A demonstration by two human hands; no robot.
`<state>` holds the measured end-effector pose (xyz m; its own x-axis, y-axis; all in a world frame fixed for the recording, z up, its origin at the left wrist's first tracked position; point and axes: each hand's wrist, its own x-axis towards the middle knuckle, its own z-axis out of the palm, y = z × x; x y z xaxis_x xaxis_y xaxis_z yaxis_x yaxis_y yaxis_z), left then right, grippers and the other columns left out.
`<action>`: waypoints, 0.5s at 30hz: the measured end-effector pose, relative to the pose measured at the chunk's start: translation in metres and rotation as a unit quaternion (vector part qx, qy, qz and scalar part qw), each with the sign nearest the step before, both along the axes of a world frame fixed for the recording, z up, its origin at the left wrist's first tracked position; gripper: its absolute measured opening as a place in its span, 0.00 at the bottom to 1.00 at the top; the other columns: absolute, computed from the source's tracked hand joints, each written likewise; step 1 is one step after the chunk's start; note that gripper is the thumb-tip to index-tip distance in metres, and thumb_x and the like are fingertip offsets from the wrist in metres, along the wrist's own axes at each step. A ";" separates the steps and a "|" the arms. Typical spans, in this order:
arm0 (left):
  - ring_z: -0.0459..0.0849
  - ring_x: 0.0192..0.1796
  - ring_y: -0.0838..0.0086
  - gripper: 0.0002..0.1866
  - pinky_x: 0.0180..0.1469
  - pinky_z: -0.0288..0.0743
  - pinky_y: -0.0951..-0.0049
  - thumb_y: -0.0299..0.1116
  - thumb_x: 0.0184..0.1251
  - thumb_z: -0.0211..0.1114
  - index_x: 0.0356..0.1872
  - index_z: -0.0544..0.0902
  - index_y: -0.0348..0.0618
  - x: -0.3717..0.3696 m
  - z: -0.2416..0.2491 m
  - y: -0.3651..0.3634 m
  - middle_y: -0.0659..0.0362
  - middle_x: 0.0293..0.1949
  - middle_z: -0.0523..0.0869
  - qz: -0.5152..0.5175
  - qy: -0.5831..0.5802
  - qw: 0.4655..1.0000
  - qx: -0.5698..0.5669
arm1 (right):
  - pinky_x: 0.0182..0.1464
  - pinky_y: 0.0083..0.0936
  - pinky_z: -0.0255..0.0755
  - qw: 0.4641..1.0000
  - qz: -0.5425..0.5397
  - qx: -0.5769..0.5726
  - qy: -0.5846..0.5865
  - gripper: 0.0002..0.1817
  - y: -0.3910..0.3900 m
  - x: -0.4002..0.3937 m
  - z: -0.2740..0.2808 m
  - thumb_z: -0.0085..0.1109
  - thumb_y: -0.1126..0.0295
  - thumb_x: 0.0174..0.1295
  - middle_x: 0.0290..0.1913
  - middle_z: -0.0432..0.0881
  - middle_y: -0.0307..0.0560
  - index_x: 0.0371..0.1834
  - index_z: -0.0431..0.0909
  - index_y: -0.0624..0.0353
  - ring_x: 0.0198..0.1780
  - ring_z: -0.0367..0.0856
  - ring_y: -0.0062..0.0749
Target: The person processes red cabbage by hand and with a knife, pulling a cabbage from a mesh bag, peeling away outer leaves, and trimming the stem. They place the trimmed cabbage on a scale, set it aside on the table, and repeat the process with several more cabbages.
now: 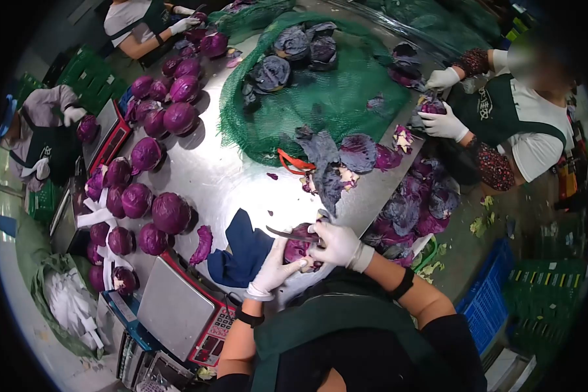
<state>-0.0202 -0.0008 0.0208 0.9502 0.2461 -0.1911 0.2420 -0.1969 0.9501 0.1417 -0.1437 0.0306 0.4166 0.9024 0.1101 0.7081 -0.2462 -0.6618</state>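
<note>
At the table's near edge, my gloved left hand [276,269] steadies a red cabbage [298,251] from its left side. My gloved right hand [336,245] grips a knife [284,233] whose curved dark blade lies across the top of the cabbage, pointing left. The knife's handle is hidden in my fingers. Just left of my left hand is a crumpled dark blue cloth [245,245]. A loose purple leaf [203,244] rests further left. Dark outer leaves [326,166] are heaped beyond my hands.
Trimmed red cabbages [171,213] line the table's left side, near a red-framed scale [179,304]. A green mesh sack [359,72] with cabbages spreads over the far table. Leaves fill the space right of the table edge. Co-workers handle cabbages at right, left and far left.
</note>
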 end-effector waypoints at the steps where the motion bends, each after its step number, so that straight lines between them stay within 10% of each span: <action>1: 0.56 0.73 0.62 0.48 0.73 0.49 0.66 0.37 0.55 0.72 0.71 0.52 0.34 -0.005 -0.015 0.005 0.46 0.69 0.59 0.005 0.015 1.000 -0.022 | 0.38 0.39 0.76 0.999 0.002 0.014 0.034 0.19 0.005 0.015 -0.011 0.63 0.57 0.52 0.31 0.80 0.52 0.42 0.77 0.55 0.36 0.82 0.46; 7: 0.58 0.71 0.63 0.46 0.71 0.54 0.65 0.39 0.59 0.70 0.71 0.50 0.37 -0.016 -0.015 0.005 0.47 0.68 0.60 0.105 0.010 0.956 -0.273 | 0.29 0.40 0.74 0.960 -0.275 -0.001 0.057 0.16 0.005 0.078 -0.040 0.63 0.57 0.53 0.21 0.78 0.56 0.32 0.75 0.60 0.24 0.79 0.49; 12: 0.68 0.61 0.67 0.41 0.62 0.65 0.68 0.38 0.51 0.76 0.60 0.58 0.39 -0.014 -0.041 -0.036 0.48 0.56 0.68 0.262 0.045 0.947 -0.181 | 0.32 0.33 0.70 0.979 -0.094 -0.055 0.170 0.32 -0.006 -0.006 -0.014 0.74 0.43 0.39 0.24 0.74 0.49 0.24 0.69 0.60 0.27 0.76 0.40; 15: 0.69 0.61 0.55 0.49 0.65 0.61 0.59 0.46 0.43 0.78 0.64 0.60 0.37 -0.006 0.004 -0.020 0.41 0.60 0.68 0.150 0.012 0.974 0.169 | 0.32 0.34 0.70 0.983 -0.086 -0.022 0.158 0.26 -0.006 -0.010 -0.009 0.72 0.50 0.43 0.24 0.74 0.50 0.24 0.68 0.60 0.27 0.75 0.43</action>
